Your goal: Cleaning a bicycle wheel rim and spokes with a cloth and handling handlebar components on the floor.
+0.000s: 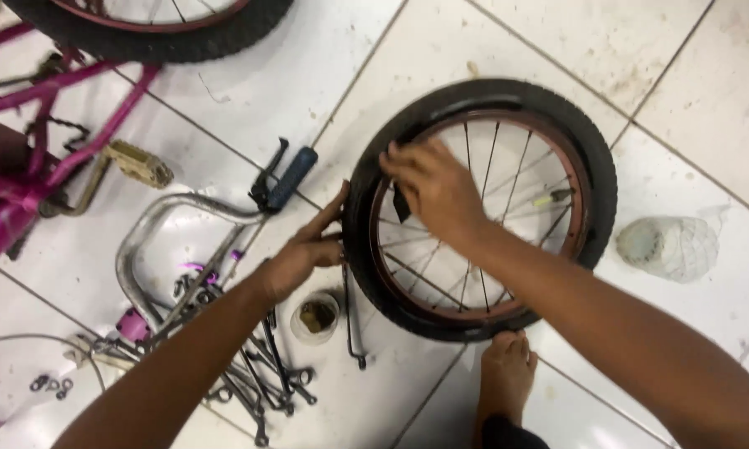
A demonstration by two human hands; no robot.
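A small bicycle wheel with a black tyre (595, 166) and a dark red rim (576, 218) lies flat on the white tiled floor. My left hand (308, 249) grips the tyre's left outer edge. My right hand (433, 187) rests on the tyre's upper left, fingers curled over its inner edge near the rim, beside a black flap. My bare foot (505, 376) presses against the tyre's near edge.
A pink bicycle frame (25, 141) with a pedal (140, 163) lies at the left, its other wheel (158, 33) at the top. Chrome handlebar (154, 224), several wrenches (266, 374), a small round tin (315, 318) and a clear plastic container (667, 246) lie around.
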